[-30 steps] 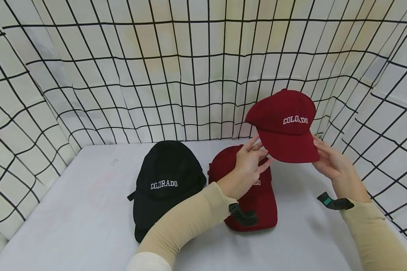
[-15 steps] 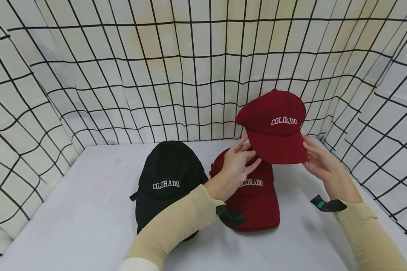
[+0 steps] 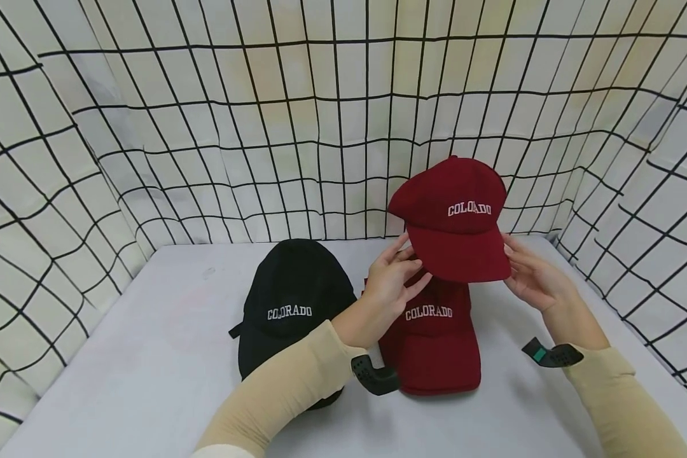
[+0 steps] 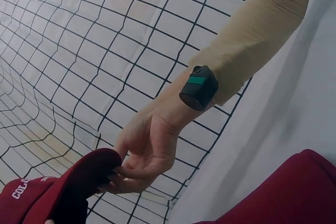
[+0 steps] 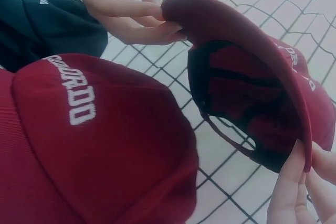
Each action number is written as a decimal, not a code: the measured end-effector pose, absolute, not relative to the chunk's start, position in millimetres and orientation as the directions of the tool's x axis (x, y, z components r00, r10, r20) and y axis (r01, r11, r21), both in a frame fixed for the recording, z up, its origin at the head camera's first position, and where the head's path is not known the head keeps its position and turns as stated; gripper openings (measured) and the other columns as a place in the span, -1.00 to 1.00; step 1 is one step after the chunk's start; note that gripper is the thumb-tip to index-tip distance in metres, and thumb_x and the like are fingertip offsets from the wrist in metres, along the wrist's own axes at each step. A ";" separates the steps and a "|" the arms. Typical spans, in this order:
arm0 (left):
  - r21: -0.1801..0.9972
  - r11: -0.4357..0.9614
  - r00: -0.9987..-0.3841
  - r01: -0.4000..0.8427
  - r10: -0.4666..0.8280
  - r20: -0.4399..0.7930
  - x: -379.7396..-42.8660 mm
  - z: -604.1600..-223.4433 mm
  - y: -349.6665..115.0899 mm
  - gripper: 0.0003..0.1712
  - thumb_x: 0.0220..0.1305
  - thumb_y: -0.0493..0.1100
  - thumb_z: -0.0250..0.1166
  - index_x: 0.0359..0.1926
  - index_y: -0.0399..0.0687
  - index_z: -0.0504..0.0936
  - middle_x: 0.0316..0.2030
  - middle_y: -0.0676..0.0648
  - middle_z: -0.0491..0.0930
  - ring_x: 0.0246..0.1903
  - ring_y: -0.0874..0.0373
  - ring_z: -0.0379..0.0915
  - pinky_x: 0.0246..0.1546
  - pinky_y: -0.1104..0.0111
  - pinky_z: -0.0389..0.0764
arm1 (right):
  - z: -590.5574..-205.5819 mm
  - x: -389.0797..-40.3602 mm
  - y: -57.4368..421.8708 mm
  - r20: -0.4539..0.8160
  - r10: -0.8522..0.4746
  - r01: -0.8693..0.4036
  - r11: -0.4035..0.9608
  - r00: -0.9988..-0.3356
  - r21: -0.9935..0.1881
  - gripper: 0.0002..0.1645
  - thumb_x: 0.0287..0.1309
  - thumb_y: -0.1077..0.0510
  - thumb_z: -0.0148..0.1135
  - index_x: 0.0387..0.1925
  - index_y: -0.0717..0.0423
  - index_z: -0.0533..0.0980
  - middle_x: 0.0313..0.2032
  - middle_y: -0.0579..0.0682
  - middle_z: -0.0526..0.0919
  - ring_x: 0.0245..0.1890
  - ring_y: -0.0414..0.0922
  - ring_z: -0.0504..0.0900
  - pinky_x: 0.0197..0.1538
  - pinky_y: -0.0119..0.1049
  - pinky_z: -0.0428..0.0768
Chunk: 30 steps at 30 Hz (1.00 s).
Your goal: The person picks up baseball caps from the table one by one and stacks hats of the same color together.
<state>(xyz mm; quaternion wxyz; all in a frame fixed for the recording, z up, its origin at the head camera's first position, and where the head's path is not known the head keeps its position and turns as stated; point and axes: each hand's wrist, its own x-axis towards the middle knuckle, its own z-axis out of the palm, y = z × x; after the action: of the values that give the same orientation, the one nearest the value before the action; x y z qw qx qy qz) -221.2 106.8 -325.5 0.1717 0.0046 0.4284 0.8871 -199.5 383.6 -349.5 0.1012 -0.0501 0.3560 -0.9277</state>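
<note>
A red baseball cap (image 3: 452,219) lettered COLORADO is held up above the white surface, its brim facing me. At the brim's left edge, my left hand (image 3: 380,289) pinches it between thumb and fingers. My right hand (image 3: 535,277) pinches the opposite edge; in the left wrist view the right hand (image 4: 149,150) grips the brim. The raised cap's hollow underside and rear strap opening show in the right wrist view. Beneath it lies a second red cap (image 3: 441,356), partly hidden by my left hand and the raised cap.
A black COLORADO cap (image 3: 298,286) lies to the left, partly behind my left forearm. White cloth covers the table (image 3: 149,356). A black wire grid (image 3: 263,127) with pale sheeting behind it encloses the back and sides.
Both hands and the raised red cap have shifted left in the head view, while the view itself has turned slightly. More of the lower red cap's lettering shows now.
</note>
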 end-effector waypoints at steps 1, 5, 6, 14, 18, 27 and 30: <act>0.762 -0.573 -0.941 -0.301 0.309 -0.139 -221.5 -326.0 105.1 -0.27 0.36 -0.58 0.11 0.45 0.04 0.45 0.04 -0.04 0.55 -0.17 0.15 0.53 0.20 -0.03 0.52 | -350.1 -199.7 382.5 0.022 -0.229 0.154 -0.720 -0.973 -0.677 -0.55 0.57 0.32 -0.16 0.13 0.07 0.65 0.03 0.04 0.68 -0.06 -0.10 0.66 -0.02 -0.31 0.67; 0.769 -0.565 -0.939 -0.300 0.315 -0.135 -222.0 -327.0 97.6 -0.26 0.36 -0.58 0.10 0.47 0.04 0.42 0.00 -0.02 0.55 -0.16 0.16 0.54 0.21 -0.03 0.52 | -352.0 -200.9 378.1 0.014 -0.244 0.167 -0.703 -0.970 -0.692 -0.52 0.58 0.31 -0.17 0.13 0.04 0.67 0.03 0.02 0.69 -0.08 -0.10 0.65 -0.04 -0.32 0.67; 0.769 -0.563 -0.938 -0.303 0.320 -0.135 -221.8 -326.9 95.8 -0.25 0.37 -0.58 0.09 0.47 0.04 0.42 -0.01 -0.01 0.54 -0.16 0.16 0.54 0.21 -0.03 0.51 | -352.4 -201.0 377.2 0.010 -0.245 0.169 -0.698 -0.970 -0.696 -0.52 0.58 0.31 -0.17 0.13 0.03 0.67 0.03 0.01 0.69 -0.07 -0.10 0.65 -0.04 -0.32 0.68; 0.780 -0.541 -0.931 -0.316 0.336 -0.144 -224.7 -330.1 83.5 -0.26 0.38 -0.56 0.09 0.48 0.07 0.41 0.10 -0.06 0.54 -0.15 0.16 0.54 0.21 0.01 0.52 | -353.9 -198.5 371.1 -0.030 -0.250 0.186 -0.630 -0.968 -0.754 -0.50 0.57 0.32 -0.13 0.13 -0.10 0.69 0.05 -0.03 0.67 -0.07 -0.11 0.64 -0.08 -0.34 0.69; 0.783 -0.534 -0.929 -0.320 0.338 -0.150 -226.4 -332.0 77.8 -0.26 0.39 -0.56 0.09 0.48 0.08 0.41 0.08 -0.05 0.52 -0.15 0.17 0.53 0.22 0.01 0.51 | -353.5 -196.6 369.6 -0.061 -0.260 0.207 -0.584 -0.964 -0.785 -0.47 0.57 0.33 -0.13 0.15 -0.18 0.68 0.07 -0.07 0.65 -0.05 -0.12 0.64 -0.07 -0.34 0.69; 0.799 -0.517 -0.932 -0.307 0.333 -0.143 -227.2 -342.0 63.4 -0.27 0.40 -0.55 0.08 0.50 0.01 0.37 0.03 -0.05 0.52 -0.18 0.17 0.53 0.19 0.06 0.55 | -353.9 -193.6 364.6 -0.061 -0.304 0.230 -0.559 -0.951 -0.797 -0.40 0.55 0.40 -0.15 0.18 -0.19 0.68 0.06 -0.01 0.68 -0.05 -0.09 0.71 0.02 -0.27 0.66; 0.799 -0.516 -0.931 -0.309 0.334 -0.144 -227.1 -344.2 58.9 -0.27 0.40 -0.55 0.08 0.50 0.02 0.37 0.04 -0.05 0.52 -0.17 0.17 0.54 0.17 0.09 0.56 | -353.7 -193.2 361.3 -0.056 -0.314 0.232 -0.559 -0.948 -0.796 -0.40 0.55 0.40 -0.15 0.18 -0.19 0.67 0.06 -0.02 0.68 -0.04 -0.10 0.71 0.03 -0.28 0.66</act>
<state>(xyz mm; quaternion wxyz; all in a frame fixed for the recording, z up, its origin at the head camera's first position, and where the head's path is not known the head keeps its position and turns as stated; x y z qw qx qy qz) -227.1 58.9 -344.2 0.1847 0.0141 0.4557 0.8706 -193.2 361.3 -353.7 0.1548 -0.0459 0.4430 -0.8818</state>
